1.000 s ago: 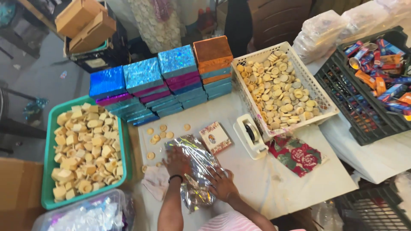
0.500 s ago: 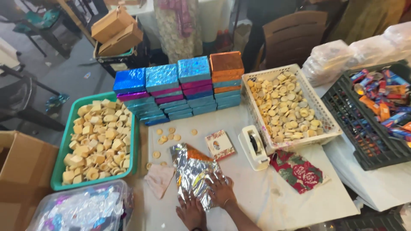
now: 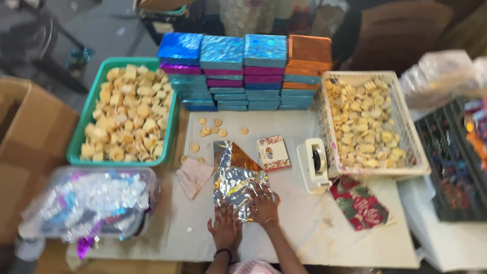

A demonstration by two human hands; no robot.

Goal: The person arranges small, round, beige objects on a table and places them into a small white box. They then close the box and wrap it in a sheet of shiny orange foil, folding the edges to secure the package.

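A crinkled sheet of silver foil wrap (image 3: 234, 177) lies flat on the white table (image 3: 314, 238), with an orange-gold corner showing at its top. My left hand (image 3: 224, 228) rests palm down at the foil's near edge, fingers spread. My right hand (image 3: 264, 204) presses flat on the foil's lower right part. Neither hand grips anything. A small decorated card (image 3: 272, 152) lies just right of the foil. Several small round biscuits (image 3: 213, 129) are scattered above it.
A green crate (image 3: 81, 147) of pale square pieces sits at left. Stacked shiny blue, purple and orange boxes (image 3: 243, 71) line the back. A white basket (image 3: 406, 137) of biscuits, a tape dispenser (image 3: 314, 165), a floral cloth (image 3: 360, 205), a black crate (image 3: 456, 167) and a bag of foil (image 3: 86, 203) surround.
The view has shifted and drawn closer to the table. Both hands have slid toward the foil's near edge, pressing it flat.
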